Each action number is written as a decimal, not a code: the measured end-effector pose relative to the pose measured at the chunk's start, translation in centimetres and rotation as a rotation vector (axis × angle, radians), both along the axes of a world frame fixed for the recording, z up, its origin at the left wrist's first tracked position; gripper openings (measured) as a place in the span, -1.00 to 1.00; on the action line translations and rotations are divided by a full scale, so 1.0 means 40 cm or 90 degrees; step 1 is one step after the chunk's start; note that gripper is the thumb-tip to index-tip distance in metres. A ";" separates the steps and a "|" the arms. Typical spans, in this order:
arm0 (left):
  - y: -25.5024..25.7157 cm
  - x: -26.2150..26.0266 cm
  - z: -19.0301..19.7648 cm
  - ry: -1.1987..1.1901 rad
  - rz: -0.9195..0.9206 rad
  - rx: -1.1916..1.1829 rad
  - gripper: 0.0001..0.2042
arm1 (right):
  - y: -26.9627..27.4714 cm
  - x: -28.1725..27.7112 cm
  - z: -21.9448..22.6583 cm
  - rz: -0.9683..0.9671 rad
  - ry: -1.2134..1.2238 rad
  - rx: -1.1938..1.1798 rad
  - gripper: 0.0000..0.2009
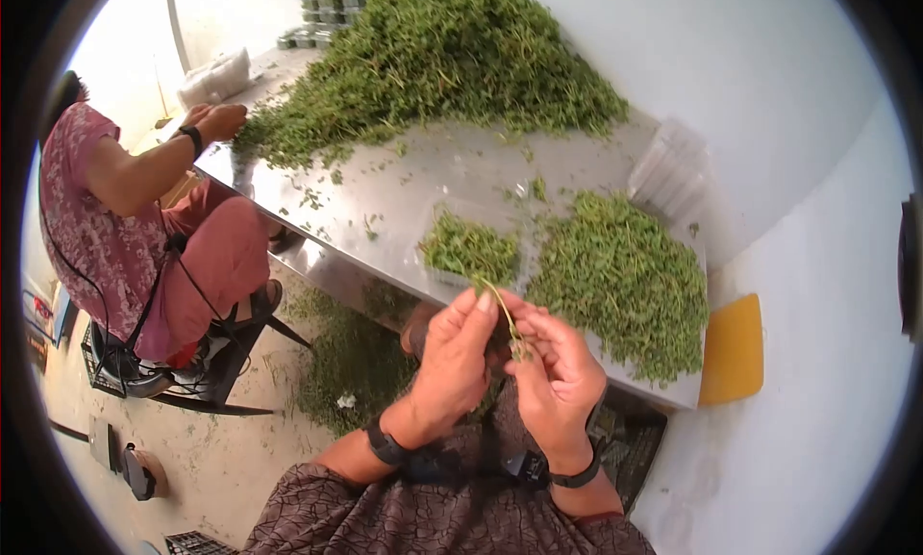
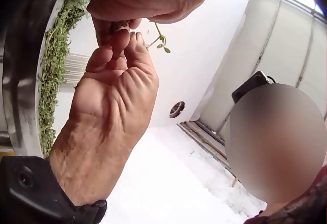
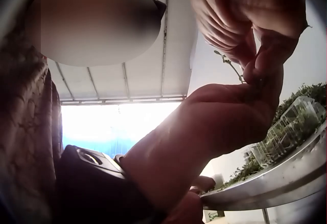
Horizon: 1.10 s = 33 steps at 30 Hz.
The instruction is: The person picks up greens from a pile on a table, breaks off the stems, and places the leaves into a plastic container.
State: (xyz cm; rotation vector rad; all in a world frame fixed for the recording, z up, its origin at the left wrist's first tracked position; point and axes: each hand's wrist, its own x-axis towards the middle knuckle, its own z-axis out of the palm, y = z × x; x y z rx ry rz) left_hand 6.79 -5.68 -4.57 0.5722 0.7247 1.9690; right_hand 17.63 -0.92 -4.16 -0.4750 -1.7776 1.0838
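Observation:
Both my hands are raised just in front of the steel table (image 1: 385, 228) and share one thin green herb sprig (image 1: 507, 316). My left hand (image 1: 478, 315) pinches its stem between thumb and fingers. My right hand (image 1: 535, 332) pinches it close beside, fingers curled. In the left wrist view my left hand (image 2: 120, 37) meets my right hand (image 2: 134, 22) above it, with the sprig's small leaves (image 2: 159, 42) sticking out. From the right wrist view my right hand (image 3: 258, 78) grips the stem (image 3: 232, 66) under my left hand (image 3: 245, 14).
A small herb heap (image 1: 471, 247) and a wider one (image 1: 620, 276) lie on the table's near end; a large pile (image 1: 442, 55) covers the far end. A seated person (image 1: 125, 228) works at that pile. Clear plastic containers (image 1: 673, 165) and a yellow board (image 1: 733, 348) are at right.

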 end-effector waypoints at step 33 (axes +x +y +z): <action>-0.057 -0.006 0.025 0.233 -0.263 -0.149 -0.70 | 0.042 0.116 0.062 -0.174 -0.130 0.244 -0.92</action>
